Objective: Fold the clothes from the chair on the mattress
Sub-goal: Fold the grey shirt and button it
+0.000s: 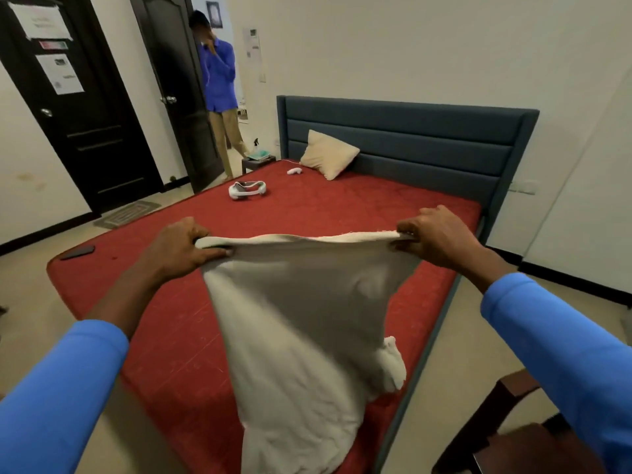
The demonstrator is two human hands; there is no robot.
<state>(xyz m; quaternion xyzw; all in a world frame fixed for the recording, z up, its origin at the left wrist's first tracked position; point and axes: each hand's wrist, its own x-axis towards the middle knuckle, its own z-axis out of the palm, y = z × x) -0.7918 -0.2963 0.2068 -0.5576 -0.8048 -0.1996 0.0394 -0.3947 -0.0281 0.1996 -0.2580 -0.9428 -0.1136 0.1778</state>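
Observation:
A cream-white garment [301, 319] hangs stretched in the air above the red mattress [164, 302]. My left hand [181, 248] grips its upper left edge, and my right hand [434, 234] pinches the upper right edge. The cloth's lower part droops onto the mattress near its front edge, with a bunched fold [393, 367] at the right. A dark wooden chair [506, 436] stands at the bottom right, partly behind my right sleeve; I see no clothes on its visible part.
On the mattress lie a white headset [247, 189], a white controller [294, 171], a beige pillow [328, 153] against the blue headboard, and a dark phone [78, 252] at the left corner. A person [219, 94] stands in the doorway by a small side table [257, 160].

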